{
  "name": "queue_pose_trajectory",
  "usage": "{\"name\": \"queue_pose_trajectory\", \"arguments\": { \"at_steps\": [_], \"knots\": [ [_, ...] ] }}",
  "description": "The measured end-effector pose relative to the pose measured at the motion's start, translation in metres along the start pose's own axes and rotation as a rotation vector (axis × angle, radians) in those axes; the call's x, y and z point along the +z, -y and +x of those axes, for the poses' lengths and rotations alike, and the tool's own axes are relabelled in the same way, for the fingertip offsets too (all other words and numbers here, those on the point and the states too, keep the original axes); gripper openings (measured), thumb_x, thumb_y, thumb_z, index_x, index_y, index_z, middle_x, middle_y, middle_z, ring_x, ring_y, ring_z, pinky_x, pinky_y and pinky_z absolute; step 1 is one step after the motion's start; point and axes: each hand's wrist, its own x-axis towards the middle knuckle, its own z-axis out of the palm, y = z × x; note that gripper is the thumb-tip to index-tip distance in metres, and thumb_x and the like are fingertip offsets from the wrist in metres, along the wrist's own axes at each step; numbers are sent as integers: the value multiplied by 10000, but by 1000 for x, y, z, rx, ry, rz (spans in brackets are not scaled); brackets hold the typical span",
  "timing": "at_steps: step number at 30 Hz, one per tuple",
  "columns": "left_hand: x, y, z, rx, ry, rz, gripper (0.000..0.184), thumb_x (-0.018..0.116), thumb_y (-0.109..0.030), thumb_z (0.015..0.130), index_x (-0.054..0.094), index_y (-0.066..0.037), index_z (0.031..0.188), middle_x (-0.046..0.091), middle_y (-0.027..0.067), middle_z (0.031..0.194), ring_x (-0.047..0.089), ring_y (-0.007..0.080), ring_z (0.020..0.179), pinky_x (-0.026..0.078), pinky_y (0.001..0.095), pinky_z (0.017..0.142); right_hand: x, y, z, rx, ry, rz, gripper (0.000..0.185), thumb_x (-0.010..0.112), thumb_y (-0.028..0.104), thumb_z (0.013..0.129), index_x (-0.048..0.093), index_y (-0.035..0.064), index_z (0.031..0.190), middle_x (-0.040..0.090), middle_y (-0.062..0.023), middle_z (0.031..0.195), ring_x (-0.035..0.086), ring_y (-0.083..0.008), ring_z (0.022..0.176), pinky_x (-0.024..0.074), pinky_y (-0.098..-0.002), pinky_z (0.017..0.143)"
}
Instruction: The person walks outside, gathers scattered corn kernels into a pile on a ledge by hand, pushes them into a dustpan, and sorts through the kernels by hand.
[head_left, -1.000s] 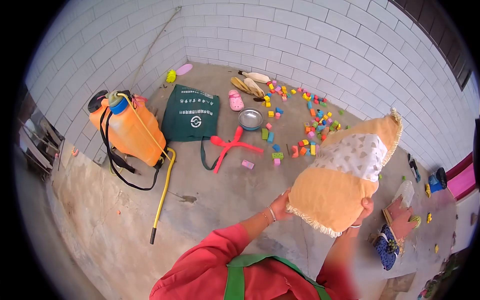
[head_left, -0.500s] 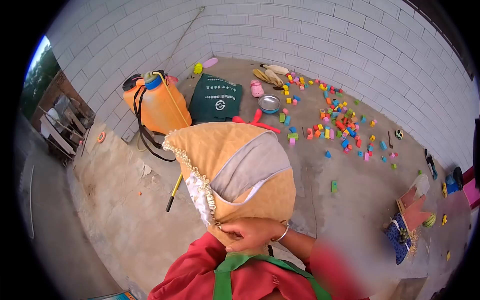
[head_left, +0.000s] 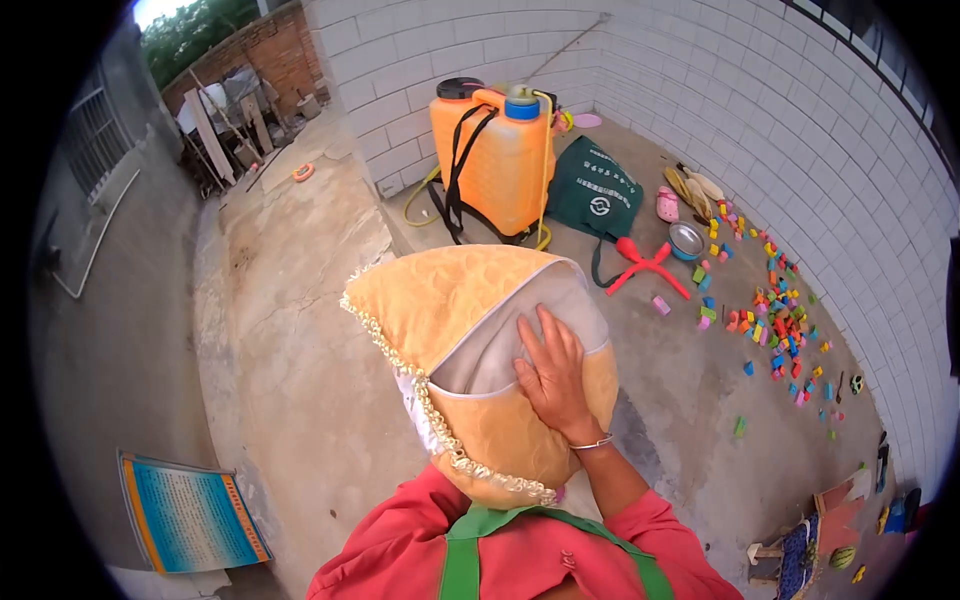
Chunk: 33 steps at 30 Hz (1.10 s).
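Observation:
A yellow-orange cushion cover [head_left: 440,300] with cream ruffled trim is held up in front of my chest. Through its long white-edged opening shows a grey inner cushion [head_left: 480,345]. My right hand [head_left: 555,385], wearing a silver bangle, lies on the right side of the opening. Its fingers are spread, the tips against the grey fabric and the palm over the cover's lower flap. My left hand is hidden behind the cushion; only the red left sleeve [head_left: 390,535] runs up to it.
An orange backpack sprayer [head_left: 495,165] stands by the white brick wall, beside a dark green bag [head_left: 595,195]. A red plastic tool [head_left: 650,268], a metal bowl [head_left: 687,240] and many scattered coloured blocks [head_left: 785,330] lie on the concrete. A blue printed sheet [head_left: 190,515] is at lower left.
My right hand has left the cover's lower edge, where its fingers were pinched, and now rests spread at the opening. The view has turned left, showing more of the passage.

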Motion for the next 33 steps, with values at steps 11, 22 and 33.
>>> {"name": "queue_pose_trajectory", "arguments": {
  "at_steps": [11,22,33],
  "knots": [
    [-236,-187,-108,316,-245,-116,759,412,-580,879,228,-72,1413,349,115,1408,363,270,1267,308,473,1015,329,141,81,24,177,208,452,402,317,937,433,95,1329,357,-191,1380,349,-332,1230,238,-420,1020],
    [-418,-338,-137,463,-407,-192,748,415,-570,882,235,-71,1410,355,114,1403,375,269,1258,316,462,1013,545,229,212,21,551,535,464,511,306,886,478,55,1276,427,-172,1332,370,-314,1232,256,-406,1031],
    [-565,-618,-77,604,-540,-177,737,419,-560,886,242,-70,1408,361,114,1399,386,268,1249,324,451,1011,828,288,451,-251,427,332,512,495,408,872,479,71,1257,419,-183,1318,372,-343,1210,264,-462,990]
  ]
}}
